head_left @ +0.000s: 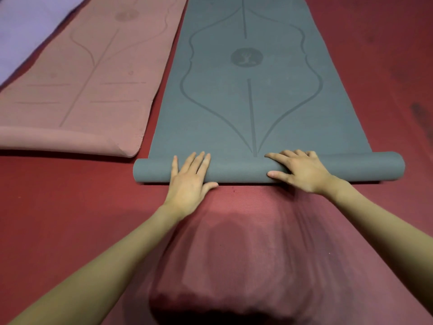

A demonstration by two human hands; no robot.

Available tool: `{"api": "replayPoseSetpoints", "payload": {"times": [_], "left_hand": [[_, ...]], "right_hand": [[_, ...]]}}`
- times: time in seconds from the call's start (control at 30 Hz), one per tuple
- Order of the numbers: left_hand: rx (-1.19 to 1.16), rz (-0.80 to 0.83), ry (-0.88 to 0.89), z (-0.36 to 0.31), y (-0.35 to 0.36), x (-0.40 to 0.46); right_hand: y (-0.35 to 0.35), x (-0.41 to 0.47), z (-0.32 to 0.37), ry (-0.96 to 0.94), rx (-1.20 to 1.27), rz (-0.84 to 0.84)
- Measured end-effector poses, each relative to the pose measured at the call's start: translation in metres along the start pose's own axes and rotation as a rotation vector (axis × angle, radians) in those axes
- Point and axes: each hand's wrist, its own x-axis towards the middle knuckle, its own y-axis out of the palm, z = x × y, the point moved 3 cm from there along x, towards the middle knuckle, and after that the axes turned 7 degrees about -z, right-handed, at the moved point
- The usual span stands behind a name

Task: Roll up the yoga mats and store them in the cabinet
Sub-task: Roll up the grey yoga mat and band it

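Far ends of grey mat and pink mat beyond the top edge.

Both forearms are bare to the frame's edge, and the left hand and right hand wear nothing.
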Motion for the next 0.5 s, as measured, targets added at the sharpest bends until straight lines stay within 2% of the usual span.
{"api": "replayPoseSetpoints", "payload": {"times": [0.1,0.27,0.4,0.5], "left_hand": [[-0.028,0.035,-0.012,0.005,0.000,0.015],[-0.094,0.142,0.010,0.015,-0.005,0.039],[-0.123,0.279,-0.021,0.020,-0.009,0.057],[-0.120,0.163,-0.088,0.015,-0.009,0.057]], "right_hand": [[-0.003,0.006,-0.001,-0.005,0.007,0.015],[0.008,-0.018,0.007,-0.027,-0.106,-0.269],[0.019,-0.016,0.005,0.011,-0.146,-0.228],[0.015,0.003,-0.001,0.043,-0.109,-0.162]]}}
